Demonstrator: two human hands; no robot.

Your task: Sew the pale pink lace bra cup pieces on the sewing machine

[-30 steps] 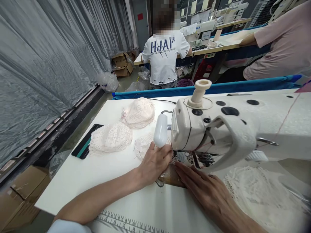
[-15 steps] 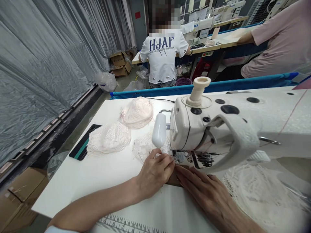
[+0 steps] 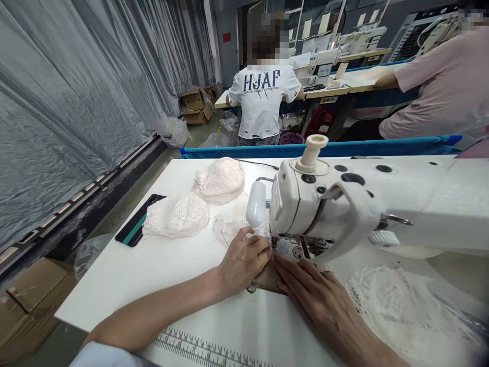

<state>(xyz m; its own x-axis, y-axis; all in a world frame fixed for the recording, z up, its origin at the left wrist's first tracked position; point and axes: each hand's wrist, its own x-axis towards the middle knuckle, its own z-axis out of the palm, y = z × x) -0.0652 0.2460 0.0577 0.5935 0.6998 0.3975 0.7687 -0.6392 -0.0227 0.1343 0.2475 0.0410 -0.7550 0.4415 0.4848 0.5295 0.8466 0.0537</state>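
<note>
A white sewing machine [image 3: 344, 199] stands at the right of the table, a white lamp [image 3: 255, 204] beside its head. My left hand [image 3: 244, 262] is closed, fingers curled and pinching the edge of lace fabric [image 3: 231, 224] just left of the needle area. My right hand [image 3: 317, 288] lies with fingers stretched out and close together, over a flat brown piece [image 3: 270, 279] in front of the machine head. What this brown piece is made of, I cannot tell. The stitching point is mostly hidden by my fingers and the machine.
Two pale lace cups [image 3: 175, 216] lie at the left, one partly over a dark phone-like object [image 3: 133, 229]. More white lace [image 3: 405, 311] is heaped at the right. A ruler scale [image 3: 206, 351] runs along the front. Beyond a blue cloth edge [image 3: 244, 152], two people sit at machines.
The camera view has shifted, so the scene sits slightly lower and the machine looks a little smaller. More of the brown piece shows between my hands, which keep nearly the same place.
</note>
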